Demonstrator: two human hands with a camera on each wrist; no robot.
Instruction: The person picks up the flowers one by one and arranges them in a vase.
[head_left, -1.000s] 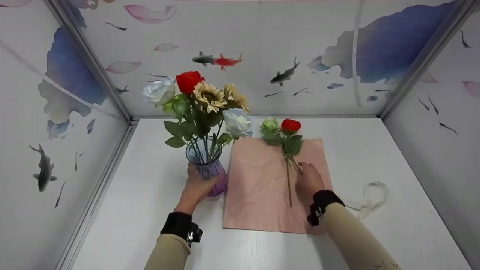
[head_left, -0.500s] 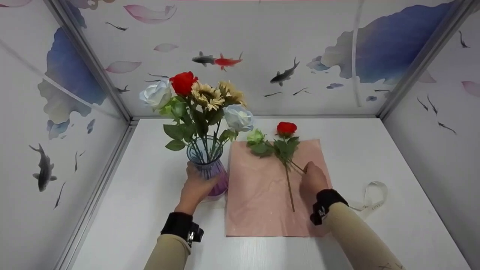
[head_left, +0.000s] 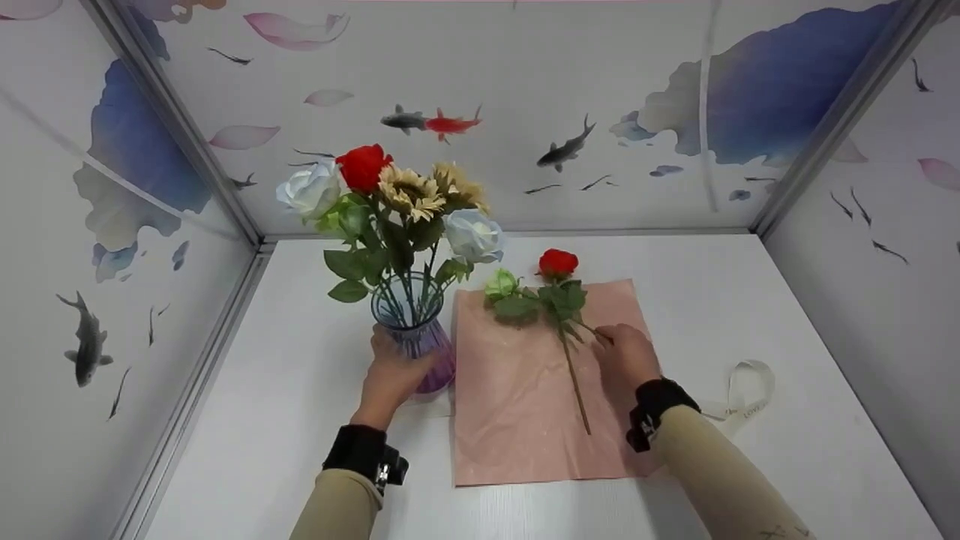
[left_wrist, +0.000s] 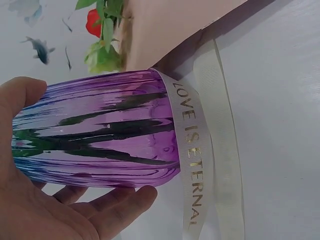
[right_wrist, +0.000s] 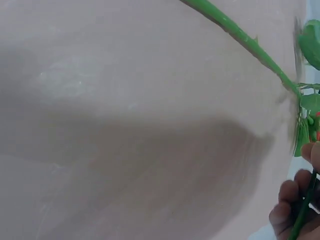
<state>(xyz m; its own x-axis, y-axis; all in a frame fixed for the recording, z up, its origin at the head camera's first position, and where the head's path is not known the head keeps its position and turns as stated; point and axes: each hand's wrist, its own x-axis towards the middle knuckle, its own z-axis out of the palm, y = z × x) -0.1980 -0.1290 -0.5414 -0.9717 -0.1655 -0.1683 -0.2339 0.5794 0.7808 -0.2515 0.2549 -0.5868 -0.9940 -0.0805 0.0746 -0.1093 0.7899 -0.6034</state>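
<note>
My left hand grips a blue-to-purple ribbed glass vase by its side, thumb on one side and fingers on the other. In the vase stand a red rose, pale blue roses and sunflowers. To its right, my right hand pinches the stem of a light green rose, whose head points left. A second red rose crosses that stem over a pink wrapping sheet. The right wrist view shows the pinched stem between thumb and fingers.
A cream ribbon with gold lettering runs past the vase's base, and a loop of ribbon lies at the right. White panels with painted fish enclose the white table.
The green rose and the loose red rose have shifted left and nearer to me. The pink sheet has slid toward me. My left hand stays on the vase, whose flowers have swung slightly left.
</note>
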